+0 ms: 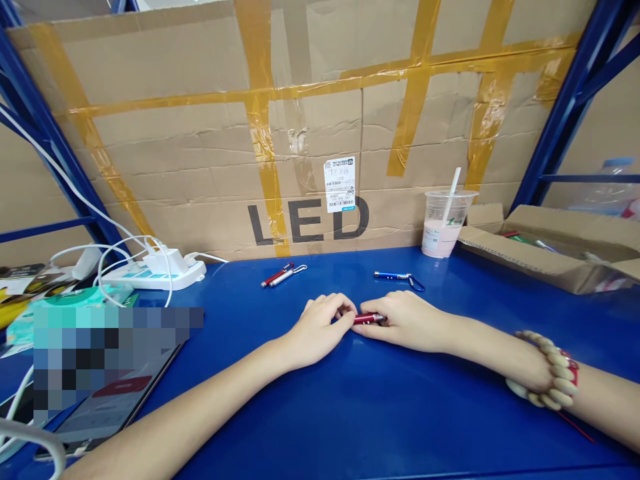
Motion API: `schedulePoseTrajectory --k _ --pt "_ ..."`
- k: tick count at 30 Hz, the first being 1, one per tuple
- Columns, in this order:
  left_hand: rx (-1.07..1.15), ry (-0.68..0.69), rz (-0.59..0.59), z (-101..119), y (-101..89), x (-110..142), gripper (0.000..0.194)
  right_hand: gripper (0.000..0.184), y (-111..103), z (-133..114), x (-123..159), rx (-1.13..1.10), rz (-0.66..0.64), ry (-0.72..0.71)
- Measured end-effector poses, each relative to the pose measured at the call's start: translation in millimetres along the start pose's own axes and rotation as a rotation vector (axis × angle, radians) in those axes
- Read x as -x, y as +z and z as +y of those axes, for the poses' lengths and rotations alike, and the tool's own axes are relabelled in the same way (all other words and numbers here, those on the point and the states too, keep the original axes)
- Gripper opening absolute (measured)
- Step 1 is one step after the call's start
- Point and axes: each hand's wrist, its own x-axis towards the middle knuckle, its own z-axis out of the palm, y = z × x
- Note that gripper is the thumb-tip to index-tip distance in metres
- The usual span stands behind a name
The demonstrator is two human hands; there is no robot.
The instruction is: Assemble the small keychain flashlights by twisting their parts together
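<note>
My left hand (320, 327) and right hand (407, 320) have fingers closed on opposite ends of the red pen (367, 319), just below mid-frame; I'd keep both pinches light and level above the tabletop (310, 420), clear of the blue pen (393, 275) beyond.

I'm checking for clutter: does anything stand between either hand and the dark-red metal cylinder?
Nothing visible does: the left hand and right hand both grip the dark-red metal cylinder. The blue metal cylinder with a clip lies beyond, not between.
</note>
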Motion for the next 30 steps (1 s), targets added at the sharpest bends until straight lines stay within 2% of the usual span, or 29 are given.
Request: schedulePoseTrajectory --k 12,19,30 --pt "-0.037 0.083 0.007 -2.8 2.0 -0.4 0.019 0.037 0.1 0.5 0.4 0.0 0.003 -0.012" --pt "-0.029 0.032 -0.018 -0.3 -0.2 0.4 0.02 0.036 0.9 1.5 0.1 -0.008 -0.001 -0.005" --pt "-0.04 0.052 -0.008 -1.5 1.5 -0.2 0.019 0.037 0.8 0.8 -0.4 -0.018 -0.011 0.006"
